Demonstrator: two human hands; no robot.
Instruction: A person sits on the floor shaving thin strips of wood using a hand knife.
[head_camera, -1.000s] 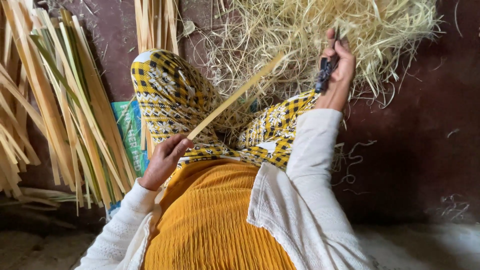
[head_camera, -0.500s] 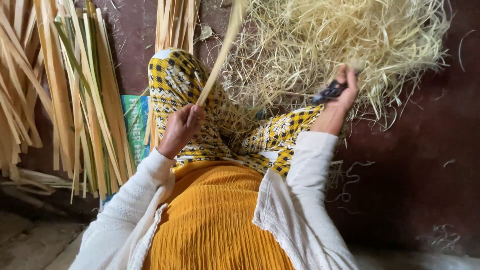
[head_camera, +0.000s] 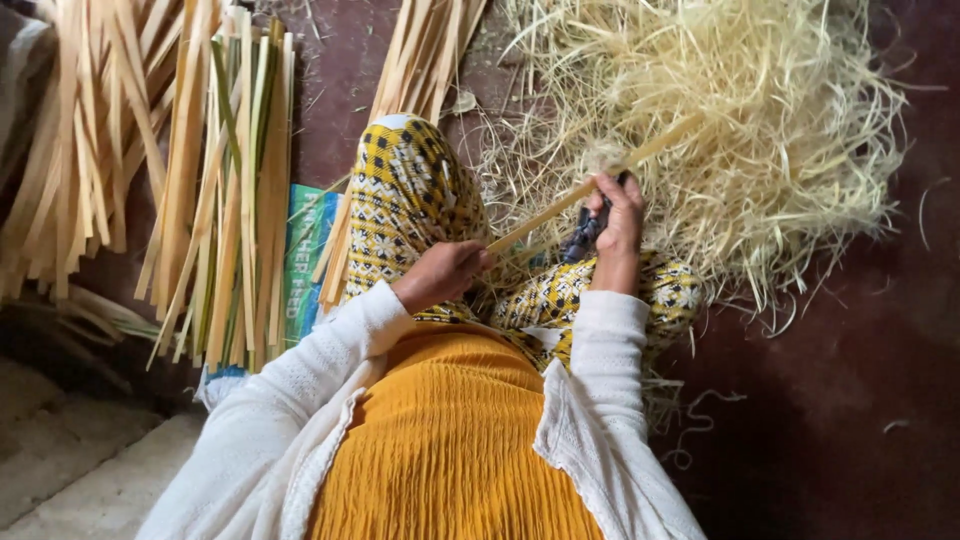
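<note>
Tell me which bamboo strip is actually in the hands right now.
The single pale strip slanting across the lap, left hand gripping its near end and right hand farther up; all other strips lie bundled on the floor.

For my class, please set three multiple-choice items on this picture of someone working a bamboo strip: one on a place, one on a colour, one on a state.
1. Where does the heap of pale shavings lie?
A. on the dark floor beyond the knees
B. on the lap
C. in a basket

2. What colour is the ribbed top?
A. blue
B. mustard yellow
C. red

3. How is the bamboo strip held?
A. lying loose on the floor
B. by the left hand only
C. by both hands

Answers: 1 A, it spreads over the floor. 2 B, yellow between white sleeves. 3 C, the left hand grips its near end, and the right hand meets it with a dark tool.
</note>
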